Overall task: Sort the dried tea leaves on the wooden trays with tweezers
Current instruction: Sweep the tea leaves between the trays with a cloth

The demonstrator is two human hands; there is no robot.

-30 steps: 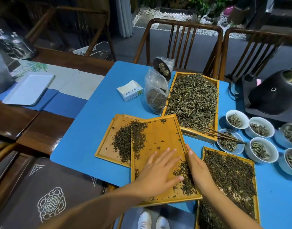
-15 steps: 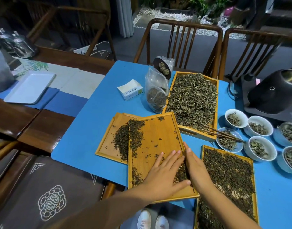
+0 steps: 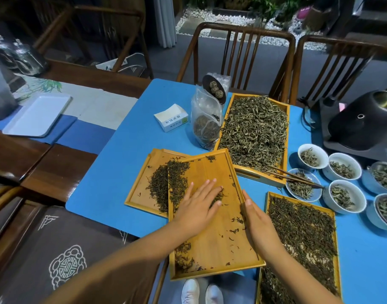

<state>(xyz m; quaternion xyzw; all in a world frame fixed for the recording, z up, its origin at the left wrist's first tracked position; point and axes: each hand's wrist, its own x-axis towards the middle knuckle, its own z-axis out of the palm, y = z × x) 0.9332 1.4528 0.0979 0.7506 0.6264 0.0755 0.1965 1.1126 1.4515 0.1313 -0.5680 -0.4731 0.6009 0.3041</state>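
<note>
Head view, lower centre: the left hand (image 3: 198, 208) lies flat with straight fingers on dark dried tea leaves (image 3: 217, 197) in the tilted pale wooden tray (image 3: 218, 244), while the right hand (image 3: 257, 227), also flat, rests along its right rim. The long wooden tweezers (image 3: 295, 177) lie untouched at centre right, across a shallow blue-white dish (image 3: 303, 186). Full trays suggest sorting is far from done.

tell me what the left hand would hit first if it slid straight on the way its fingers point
Probably the loose tea leaves at its fingertips: the left hand lies flat on the middle tray, fingers pointing up and slightly right. Beyond them comes bare wood, then that tray's far rim, though depth is hard to judge.
</note>
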